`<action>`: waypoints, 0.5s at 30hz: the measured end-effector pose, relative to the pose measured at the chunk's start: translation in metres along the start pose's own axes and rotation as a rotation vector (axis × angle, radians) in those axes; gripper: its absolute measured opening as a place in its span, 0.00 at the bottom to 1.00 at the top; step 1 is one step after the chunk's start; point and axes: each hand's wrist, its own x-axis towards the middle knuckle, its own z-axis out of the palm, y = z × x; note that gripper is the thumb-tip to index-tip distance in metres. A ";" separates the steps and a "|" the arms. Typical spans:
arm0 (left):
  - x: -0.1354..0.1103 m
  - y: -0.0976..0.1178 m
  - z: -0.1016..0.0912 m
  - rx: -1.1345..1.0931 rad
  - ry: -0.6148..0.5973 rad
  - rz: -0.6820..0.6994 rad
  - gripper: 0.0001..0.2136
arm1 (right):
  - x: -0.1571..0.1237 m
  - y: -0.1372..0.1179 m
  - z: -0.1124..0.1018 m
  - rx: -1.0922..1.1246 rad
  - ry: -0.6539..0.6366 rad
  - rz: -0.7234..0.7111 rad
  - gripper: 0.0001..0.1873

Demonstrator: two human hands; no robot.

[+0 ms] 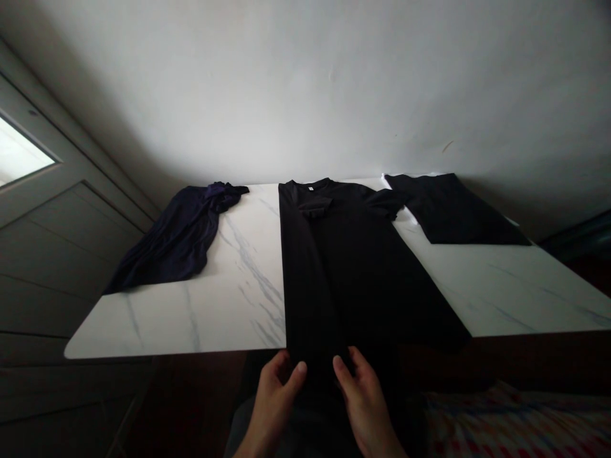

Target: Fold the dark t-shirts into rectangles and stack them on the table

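A black T-shirt lies on the white marbled table, its collar toward the wall. Its left side is folded inward in a long strip, with that sleeve turned over on top; the right sleeve sticks out to the side. The hem hangs past the table's front edge. My left hand grips the hem at the outer fold, thumb on top. At the inner edge of the folded strip, my right hand pinches the hem too. The fingers under the cloth are partly hidden.
A crumpled dark navy garment lies at the table's left. On the right is a flat folded black garment with something white under its edge. A white wall stands behind; a panelled door is at left. Colourful patterned cloth shows below right.
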 end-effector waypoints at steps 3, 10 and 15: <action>-0.003 -0.003 0.005 -0.091 0.061 -0.067 0.28 | -0.003 0.004 0.005 0.188 -0.065 0.079 0.31; -0.001 0.001 0.006 -0.219 0.086 -0.160 0.31 | -0.008 0.027 0.020 0.400 -0.204 0.152 0.34; 0.001 -0.011 -0.004 -0.192 0.068 -0.186 0.32 | -0.018 0.034 0.032 0.427 -0.199 0.131 0.34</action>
